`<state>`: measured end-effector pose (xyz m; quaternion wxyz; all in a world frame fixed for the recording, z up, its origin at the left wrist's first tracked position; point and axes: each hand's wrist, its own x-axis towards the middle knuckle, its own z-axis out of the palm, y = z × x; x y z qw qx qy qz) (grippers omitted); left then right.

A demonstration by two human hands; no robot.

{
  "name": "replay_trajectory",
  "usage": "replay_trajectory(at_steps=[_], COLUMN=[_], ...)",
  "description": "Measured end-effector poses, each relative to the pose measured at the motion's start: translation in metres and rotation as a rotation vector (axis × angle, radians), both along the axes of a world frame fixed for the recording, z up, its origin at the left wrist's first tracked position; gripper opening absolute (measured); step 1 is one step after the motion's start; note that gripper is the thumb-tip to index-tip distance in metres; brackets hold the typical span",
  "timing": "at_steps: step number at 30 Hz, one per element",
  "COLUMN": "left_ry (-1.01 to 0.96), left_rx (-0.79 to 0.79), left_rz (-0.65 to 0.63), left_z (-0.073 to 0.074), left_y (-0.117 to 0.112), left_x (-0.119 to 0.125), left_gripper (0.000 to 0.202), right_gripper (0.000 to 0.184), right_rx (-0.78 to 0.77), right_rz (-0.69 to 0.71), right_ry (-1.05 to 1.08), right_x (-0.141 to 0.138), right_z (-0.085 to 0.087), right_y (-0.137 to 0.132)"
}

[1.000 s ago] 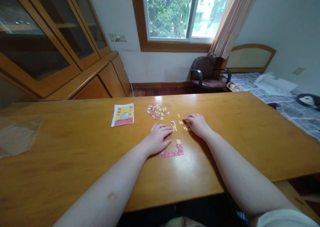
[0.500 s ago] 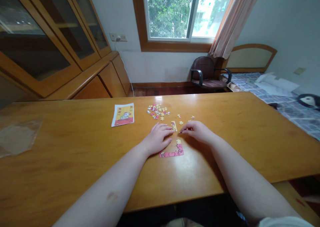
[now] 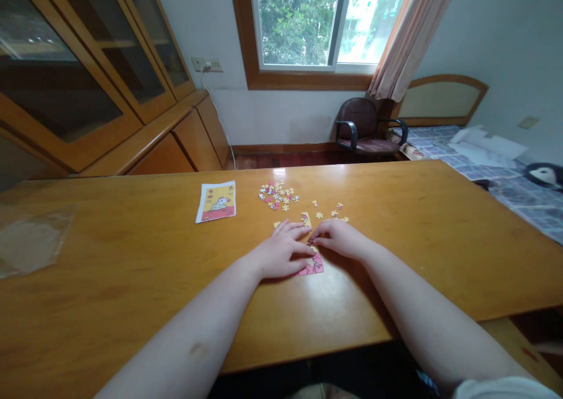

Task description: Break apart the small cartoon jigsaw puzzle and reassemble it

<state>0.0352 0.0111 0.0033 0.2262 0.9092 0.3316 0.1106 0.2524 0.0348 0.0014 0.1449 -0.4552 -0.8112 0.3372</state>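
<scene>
Left hand [image 3: 281, 252] and right hand [image 3: 339, 240] meet over the assembled puzzle section [image 3: 315, 266] on the desk [image 3: 132, 258].
The left hand lies palm-down, its grip slack and fingers spread, covering the left part of the section (pink, with a little yellow), which sits mid-desk. The right hand has its fingertips drawn together at the section's upper edge, touching the left fingers; whether that grip pinches a piece I cannot tell. Just beyond the hands lie a yellow strip [image 3: 305, 217], a cluster of loose pieces [image 3: 277, 196] and, further left, a picture card [image 3: 216, 201].
</scene>
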Motion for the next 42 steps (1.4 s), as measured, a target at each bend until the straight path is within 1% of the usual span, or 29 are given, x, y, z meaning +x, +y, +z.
replay_trajectory(at_steps=[8, 11, 13, 18, 20, 22, 24, 27, 29, 33, 39, 41, 42], left_ry=[-0.022, -0.015, -0.011, -0.024, -0.016, -0.002, 0.015, 0.062, 0.106, 0.140, 0.128, 0.122, 0.116], left_rx=[-0.007, -0.004, -0.003, -0.008, -0.007, -0.007, 0.003, 0.014, -0.002, -0.024, -0.024, -0.023, -0.020], left_rz=[-0.002, -0.008, -0.018, -0.027, -0.025, -0.020, 0.028, 0.147, 0.175, 0.154, 0.109, 0.103, 0.103], left_z=[-0.005, -0.005, -0.004, 0.000, 0.000, 0.000, -0.001, -0.005, -0.008, -0.010, -0.006, -0.006, -0.006], left_y=[0.002, 0.002, 0.002, 0.002, 0.003, 0.003, 0.004, 0.007, 0.008, 0.009, 0.008, 0.008, 0.008], left_x=[-0.001, -0.001, -0.001, 0.000, 0.000, 0.000, 0.000, -0.001, -0.002, -0.003, -0.001, -0.001, -0.001], left_gripper=[0.029, 0.030, 0.030, 0.032, 0.034, 0.036, 0.041, 0.054, 0.059, 0.059, 0.055, 0.054, 0.054], right_gripper=[0.013, 0.011, 0.011, 0.015, 0.016, 0.017, 0.018, 0.021, 0.022, 0.022, 0.024, 0.023, 0.023], right_rx=[0.114, 0.135, 0.170, 0.323, 0.345, 0.353, 0.355, 0.352, 0.340, 0.314, 0.310, 0.334, 0.355], right_rz=[0.014, -0.003, -0.072, -0.352, -0.417, -0.450, -0.477, -0.535, -0.570, -0.590, -0.603, -0.554, -0.501], right_ry=[-0.061, -0.077, -0.100, -0.200, -0.220, -0.229, -0.250, -0.291, -0.312, -0.340, -0.361, -0.348, -0.338], right_x=[-0.001, -0.001, 0.003, 0.021, 0.027, 0.031, 0.032, 0.034, 0.035, 0.037, 0.043, 0.043, 0.042], right_z=[-0.005, -0.003, 0.000, 0.008, 0.009, 0.009, 0.009, 0.010, 0.011, 0.012, 0.010, 0.006, 0.003], right_y=[0.000, -0.001, 0.000, 0.010, 0.012, 0.013, 0.014, 0.014, 0.014, 0.015, 0.018, 0.020, 0.021])
